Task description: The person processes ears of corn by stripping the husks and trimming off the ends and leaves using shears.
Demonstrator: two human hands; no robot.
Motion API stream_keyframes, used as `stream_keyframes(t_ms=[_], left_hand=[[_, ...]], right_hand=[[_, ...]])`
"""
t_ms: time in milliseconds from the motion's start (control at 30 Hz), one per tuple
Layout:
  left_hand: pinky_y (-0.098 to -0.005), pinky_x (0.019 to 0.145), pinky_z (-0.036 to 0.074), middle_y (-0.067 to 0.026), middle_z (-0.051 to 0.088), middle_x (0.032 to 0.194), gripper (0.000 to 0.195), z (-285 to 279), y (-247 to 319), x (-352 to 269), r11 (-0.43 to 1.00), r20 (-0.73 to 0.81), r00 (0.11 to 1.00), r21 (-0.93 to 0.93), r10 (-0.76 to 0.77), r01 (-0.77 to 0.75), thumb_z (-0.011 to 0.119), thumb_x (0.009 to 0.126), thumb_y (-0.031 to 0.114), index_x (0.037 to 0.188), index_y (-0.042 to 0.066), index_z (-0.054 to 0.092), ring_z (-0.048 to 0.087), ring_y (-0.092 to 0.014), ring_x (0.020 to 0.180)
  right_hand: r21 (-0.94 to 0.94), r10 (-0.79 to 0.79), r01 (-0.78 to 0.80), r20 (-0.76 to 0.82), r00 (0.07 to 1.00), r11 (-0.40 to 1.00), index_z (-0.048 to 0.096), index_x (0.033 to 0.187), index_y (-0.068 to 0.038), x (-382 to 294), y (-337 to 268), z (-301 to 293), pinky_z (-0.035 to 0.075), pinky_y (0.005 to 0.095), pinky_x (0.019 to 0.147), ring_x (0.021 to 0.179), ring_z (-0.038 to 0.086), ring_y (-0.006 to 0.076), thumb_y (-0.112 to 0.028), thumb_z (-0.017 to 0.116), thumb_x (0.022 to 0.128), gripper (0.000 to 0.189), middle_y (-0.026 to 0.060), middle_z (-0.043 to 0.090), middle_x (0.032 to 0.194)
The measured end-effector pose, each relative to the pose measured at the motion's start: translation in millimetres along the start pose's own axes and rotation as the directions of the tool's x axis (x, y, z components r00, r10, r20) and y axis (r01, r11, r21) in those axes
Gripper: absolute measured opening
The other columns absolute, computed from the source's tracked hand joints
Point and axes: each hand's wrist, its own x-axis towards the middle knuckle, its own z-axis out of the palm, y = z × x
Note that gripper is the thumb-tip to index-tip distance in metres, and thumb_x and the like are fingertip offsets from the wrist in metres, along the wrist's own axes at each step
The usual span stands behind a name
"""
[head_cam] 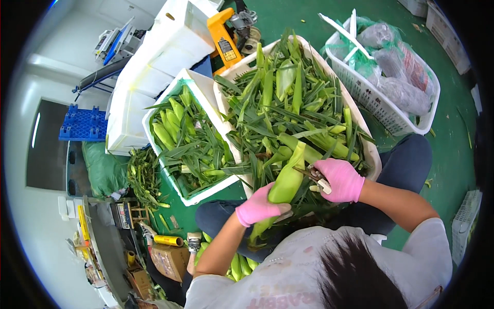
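In a pink glove, my left hand (262, 206) is wrapped around the lower part of a green ear of corn in its husk (290, 175). The ear stands tilted, its pale top end up and its silk end low by my lap. Pink-gloved as well, my right hand (341, 180) grips a pair of pruning shears (319, 180) with pale handle ends. Their dark blades lie against the ear's right side; whether they cut into it I cannot tell. Just beyond both hands is a large white tub (361, 125) heaped with husked ears (285, 77) and loose green leaves.
Left of the tub, a white foam box (211, 184) holds more corn and leaves. A white perforated basket (364, 90) with wrapped bundles stands at right. Behind are a yellow pallet-jack part (224, 40) and stacked foam boxes (154, 58). More ears (239, 266) lie beside my left arm.
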Motion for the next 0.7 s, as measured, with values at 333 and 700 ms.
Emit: stream_keyframes(t_ms=[333,700], left_hand=[[-0.0315,0.079,0.052,-0.0093,0.064,0.102,0.077,-37,8,18,0.990,0.238,0.971,-0.142,0.019,0.016,0.080,0.076,0.027,0.137,-0.001,0.043,0.062,-0.016,0.089],[-0.0443,0.081,0.051,-0.0186,0.066,0.090,0.069,-14,134,21,0.213,0.221,0.973,0.956,-0.072,-0.201,0.076,0.067,0.041,0.125,0.009,0.054,0.065,-0.037,0.088]], right_hand=[[0.740,0.162,-0.620,0.599,0.784,0.263,0.054,0.078,-0.001,-20,-18,-34,0.043,0.0272,0.028,0.035,0.053,0.0170,-0.027,0.063,0.085,0.028,0.0058,0.056,0.061],[0.299,0.176,-0.323,0.428,0.886,0.898,0.048,0.125,-0.001,25,-35,-83,0.050,0.0374,0.086,0.097,0.061,0.0301,-0.023,0.080,0.071,0.067,0.0176,0.059,0.105]])
